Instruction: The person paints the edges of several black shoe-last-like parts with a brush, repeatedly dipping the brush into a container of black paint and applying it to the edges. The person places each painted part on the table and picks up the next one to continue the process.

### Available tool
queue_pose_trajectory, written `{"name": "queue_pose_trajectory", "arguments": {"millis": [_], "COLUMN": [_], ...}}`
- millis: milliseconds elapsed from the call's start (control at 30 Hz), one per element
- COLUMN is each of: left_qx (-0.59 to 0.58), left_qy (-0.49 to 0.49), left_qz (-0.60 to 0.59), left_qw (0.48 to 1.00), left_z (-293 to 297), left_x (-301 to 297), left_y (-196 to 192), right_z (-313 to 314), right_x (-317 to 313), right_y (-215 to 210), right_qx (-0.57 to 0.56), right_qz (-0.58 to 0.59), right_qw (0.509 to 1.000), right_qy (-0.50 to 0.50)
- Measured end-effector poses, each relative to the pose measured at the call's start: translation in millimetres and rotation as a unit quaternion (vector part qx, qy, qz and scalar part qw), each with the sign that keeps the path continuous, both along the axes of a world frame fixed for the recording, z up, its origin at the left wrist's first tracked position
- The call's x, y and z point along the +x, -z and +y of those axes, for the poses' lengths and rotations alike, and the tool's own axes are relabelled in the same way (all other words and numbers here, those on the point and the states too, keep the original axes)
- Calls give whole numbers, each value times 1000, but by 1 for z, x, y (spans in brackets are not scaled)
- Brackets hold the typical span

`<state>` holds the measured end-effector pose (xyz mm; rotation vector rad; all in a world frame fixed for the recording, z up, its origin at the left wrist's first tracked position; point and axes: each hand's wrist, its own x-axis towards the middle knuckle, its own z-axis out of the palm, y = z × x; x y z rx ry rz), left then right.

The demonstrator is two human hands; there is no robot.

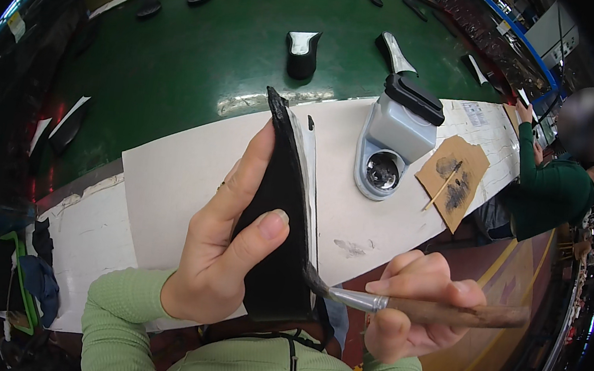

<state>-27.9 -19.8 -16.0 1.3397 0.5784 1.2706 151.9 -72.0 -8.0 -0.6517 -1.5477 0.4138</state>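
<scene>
My left hand (215,260) grips a black shoe sole (273,244), tilted up on its side, fingers behind it and thumb across its black face. A thin white layer shows along the sole's right edge. My right hand (424,273) is closed around the wooden handle of a paintbrush (364,301) with a metal ferrule. The brush's black-stained bristles touch the sole's edge near its lower right. Beyond the hands stands a pale plastic glue pot (400,135) with a black lid; dark liquid fills its round front cup (383,171).
White sheeting (181,188) covers the bench. Right of the pot, a thin stick (444,186) lies on stained cardboard (472,171). Several soles rest on the green conveyor belt (180,57). At the right a co-worker in a dark green top (556,195) sits by the belt.
</scene>
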Motion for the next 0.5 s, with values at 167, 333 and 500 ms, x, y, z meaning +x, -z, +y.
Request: {"name": "queue_pose_trajectory", "arguments": {"millis": [167,333,500], "left_qx": [-15,-45,-181], "left_qy": [4,27,107], "left_qz": [-13,42,-61], "left_qw": [1000,998,976], "left_z": [2,5,14], "left_x": [1,-5,1], "left_y": [0,-1,7], "right_z": [-4,-8,17], "right_x": [2,4,26], "right_y": [2,4,13], "right_qx": [2,-47,-60], "right_qz": [-1,70,228], "right_qw": [1000,996,971], "right_qy": [-24,-38,50]}}
